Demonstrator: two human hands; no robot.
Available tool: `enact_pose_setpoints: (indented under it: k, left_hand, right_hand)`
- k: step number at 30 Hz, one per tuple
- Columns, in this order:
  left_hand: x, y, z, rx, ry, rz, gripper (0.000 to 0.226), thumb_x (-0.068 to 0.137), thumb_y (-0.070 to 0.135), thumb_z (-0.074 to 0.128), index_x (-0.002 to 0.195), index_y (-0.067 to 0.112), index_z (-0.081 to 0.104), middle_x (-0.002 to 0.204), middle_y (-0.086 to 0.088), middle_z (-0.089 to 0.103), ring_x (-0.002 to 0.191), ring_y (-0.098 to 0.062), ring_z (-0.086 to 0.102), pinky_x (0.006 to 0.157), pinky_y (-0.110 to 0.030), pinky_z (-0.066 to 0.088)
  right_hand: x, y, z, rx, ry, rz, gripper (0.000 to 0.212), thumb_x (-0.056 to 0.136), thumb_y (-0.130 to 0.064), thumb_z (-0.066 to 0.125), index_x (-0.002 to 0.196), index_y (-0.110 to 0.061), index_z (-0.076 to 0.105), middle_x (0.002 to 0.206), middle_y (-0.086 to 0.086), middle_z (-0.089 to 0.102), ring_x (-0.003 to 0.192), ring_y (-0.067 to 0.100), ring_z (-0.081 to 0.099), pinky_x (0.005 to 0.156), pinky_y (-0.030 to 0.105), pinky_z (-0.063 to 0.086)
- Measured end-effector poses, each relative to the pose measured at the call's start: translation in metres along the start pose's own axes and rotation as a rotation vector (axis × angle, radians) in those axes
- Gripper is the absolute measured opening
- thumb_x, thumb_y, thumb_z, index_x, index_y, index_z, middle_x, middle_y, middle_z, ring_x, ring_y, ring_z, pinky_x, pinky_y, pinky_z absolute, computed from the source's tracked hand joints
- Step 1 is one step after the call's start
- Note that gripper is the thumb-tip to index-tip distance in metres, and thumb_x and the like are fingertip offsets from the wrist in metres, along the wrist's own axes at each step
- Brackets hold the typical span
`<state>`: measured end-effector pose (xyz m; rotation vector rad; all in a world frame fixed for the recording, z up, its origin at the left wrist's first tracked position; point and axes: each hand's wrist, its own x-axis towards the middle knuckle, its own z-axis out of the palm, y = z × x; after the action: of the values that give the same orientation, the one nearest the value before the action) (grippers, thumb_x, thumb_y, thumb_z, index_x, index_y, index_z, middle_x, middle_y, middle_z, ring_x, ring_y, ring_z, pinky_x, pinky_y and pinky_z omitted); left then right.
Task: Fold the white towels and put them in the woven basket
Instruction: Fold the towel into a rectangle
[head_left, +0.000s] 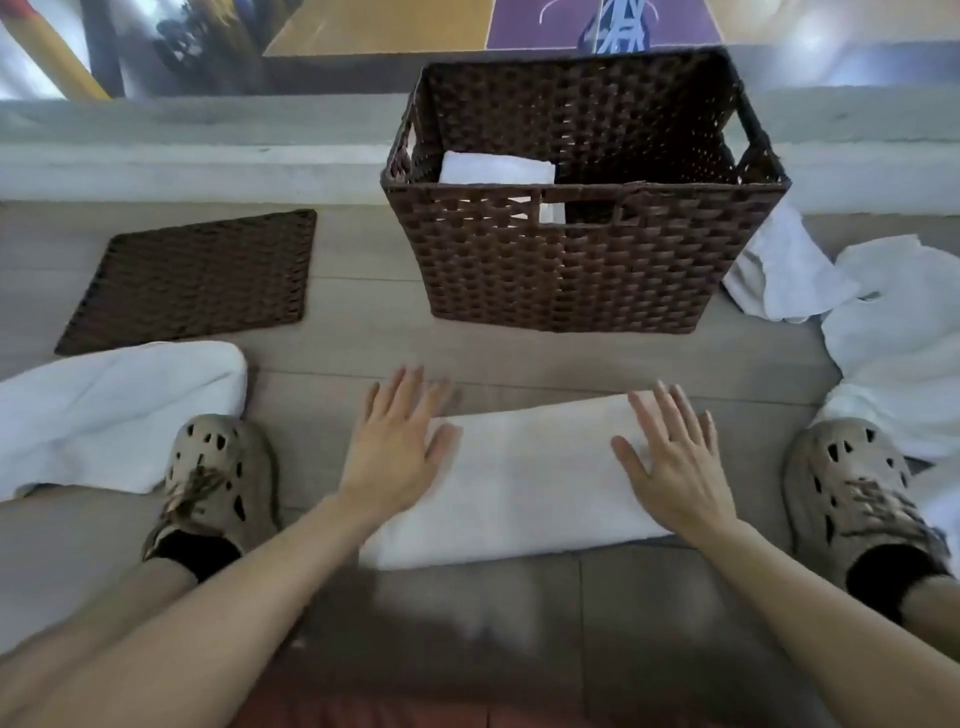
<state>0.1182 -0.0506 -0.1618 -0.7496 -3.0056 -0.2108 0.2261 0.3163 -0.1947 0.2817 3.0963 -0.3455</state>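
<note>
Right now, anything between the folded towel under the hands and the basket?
Nothing visible. Only bare floor lies between the folded towel and the woven basket. The basket is open on top; the flat woven panel lies off to the left.

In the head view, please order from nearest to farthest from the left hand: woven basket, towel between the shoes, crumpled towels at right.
1. Towel between the shoes: the left hand is at its left end, thumb over it.
2. Woven basket: ahead, slightly to the right.
3. Crumpled towels: far right, beside the basket.
</note>
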Motion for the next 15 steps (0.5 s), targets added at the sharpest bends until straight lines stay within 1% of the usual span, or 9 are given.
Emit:
enact_pose_setpoints:
  k: [2, 3, 5, 7, 8, 9, 11, 13, 15]
  left_hand:
    - [-0.039, 0.032, 0.029, 0.015, -0.158, 0.079, 0.074, 0.108, 0.068, 0.034, 0.171, 0.032, 0.022, 0.180, -0.010, 0.009, 0.167, -0.034, 0.005, 0.129, -0.067, 0.014]
    - [-0.052, 0.035, 0.043, 0.041, -0.192, 0.096, 0.078, 0.106, 0.073, 0.030, 0.172, 0.035, 0.016, 0.181, -0.008, 0.000, 0.167, -0.032, -0.002, 0.129, -0.069, 0.009]
    - [-0.050, 0.022, 0.054, 0.071, -0.176, 0.095, 0.080, 0.104, 0.078, 0.027, 0.172, 0.038, 0.012, 0.181, -0.005, -0.003, 0.167, -0.030, -0.005, 0.129, -0.070, 0.004]
    - [-0.022, 0.006, 0.050, 0.089, -0.168, 0.123, 0.080, 0.104, 0.079, 0.024, 0.172, 0.039, 0.013, 0.181, -0.003, 0.007, 0.167, -0.028, 0.003, 0.129, -0.067, 0.003]
    - [-0.005, -0.001, 0.044, 0.084, -0.148, 0.109, 0.077, 0.105, 0.077, 0.024, 0.171, 0.037, 0.018, 0.178, -0.004, 0.019, 0.166, -0.029, 0.014, 0.130, -0.065, 0.006]
    - [0.011, -0.005, 0.040, 0.060, -0.108, 0.070, 0.073, 0.107, 0.071, 0.027, 0.169, 0.034, 0.027, 0.171, -0.004, 0.035, 0.160, -0.030, 0.028, 0.131, -0.062, 0.011]
    - [0.038, -0.015, 0.037, -0.019, -0.025, -0.045, 0.062, 0.108, 0.057, 0.031, 0.159, 0.025, 0.047, 0.149, -0.008, 0.058, 0.142, -0.034, 0.049, 0.129, -0.058, 0.022]
    - [0.049, -0.026, 0.035, -0.037, -0.042, -0.127, 0.059, 0.105, 0.048, 0.030, 0.141, 0.016, 0.065, 0.127, -0.012, 0.067, 0.126, -0.039, 0.058, 0.125, -0.058, 0.029]
    - [0.053, -0.036, 0.034, 0.003, -0.007, -0.096, 0.054, 0.101, 0.044, 0.033, 0.113, 0.013, 0.075, 0.104, -0.011, 0.064, 0.104, -0.040, 0.062, 0.108, -0.054, 0.041]
  right_hand:
    - [-0.001, -0.010, 0.013, -0.076, -0.119, -0.069, 0.075, 0.107, -0.071, 0.016, 0.171, -0.033, 0.006, 0.180, 0.001, -0.003, 0.166, 0.021, -0.008, 0.133, 0.057, 0.006]
    - [-0.002, -0.012, 0.017, -0.114, -0.149, -0.079, 0.077, 0.106, -0.072, 0.013, 0.171, -0.033, 0.002, 0.180, 0.000, -0.006, 0.166, 0.021, -0.010, 0.133, 0.056, 0.006]
    - [0.003, -0.016, 0.020, -0.136, -0.137, -0.065, 0.077, 0.106, -0.072, 0.015, 0.171, -0.031, 0.005, 0.180, 0.001, -0.003, 0.166, 0.023, -0.006, 0.132, 0.056, 0.007]
    - [0.013, -0.022, 0.011, -0.084, -0.059, -0.052, 0.070, 0.108, -0.066, 0.022, 0.167, -0.029, 0.024, 0.177, 0.003, 0.018, 0.163, 0.027, 0.015, 0.129, 0.056, 0.020]
    - [0.019, -0.023, 0.006, -0.040, 0.009, -0.040, 0.064, 0.109, -0.061, 0.027, 0.162, -0.026, 0.035, 0.170, 0.004, 0.032, 0.158, 0.028, 0.027, 0.124, 0.056, 0.028]
    - [0.025, -0.022, 0.003, -0.003, 0.072, -0.026, 0.057, 0.111, -0.053, 0.033, 0.157, -0.022, 0.042, 0.164, 0.004, 0.043, 0.152, 0.029, 0.035, 0.120, 0.057, 0.032]
    - [0.043, -0.011, 0.001, 0.008, 0.096, -0.007, 0.046, 0.111, -0.036, 0.042, 0.152, -0.015, 0.049, 0.156, 0.007, 0.051, 0.150, 0.032, 0.039, 0.121, 0.061, 0.032]
    - [0.057, 0.003, 0.002, -0.023, 0.009, 0.003, 0.038, 0.109, -0.027, 0.047, 0.142, -0.012, 0.058, 0.146, 0.011, 0.056, 0.143, 0.036, 0.045, 0.119, 0.062, 0.034]
    - [0.072, 0.010, 0.000, -0.005, -0.043, 0.001, 0.028, 0.108, -0.024, 0.051, 0.126, -0.010, 0.067, 0.130, 0.012, 0.060, 0.127, 0.039, 0.054, 0.106, 0.055, 0.043]
